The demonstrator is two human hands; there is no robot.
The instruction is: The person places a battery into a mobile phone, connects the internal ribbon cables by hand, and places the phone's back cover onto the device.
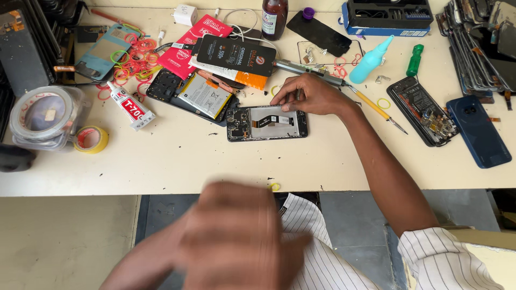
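Your right hand [309,95] rests fingertips on the opened phone [266,123] at the tabletop [177,161] centre — pressing, not gripping. Your left hand [236,236] blurs at lower centre — whether it grips anything, I cannot tell.

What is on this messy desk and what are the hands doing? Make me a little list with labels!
Place: pale worktable, seen from above
Right hand: resting on the top edge of the opened phone, fingers bent
Left hand: blurred, low in front of the table, holding nothing that shows
Beside the phone: second opened phone with battery, glue tube
Further right: teal squeeze bottle, green screwdriver, blue phone back cover
Left side: tape rolls, coloured rubber bands
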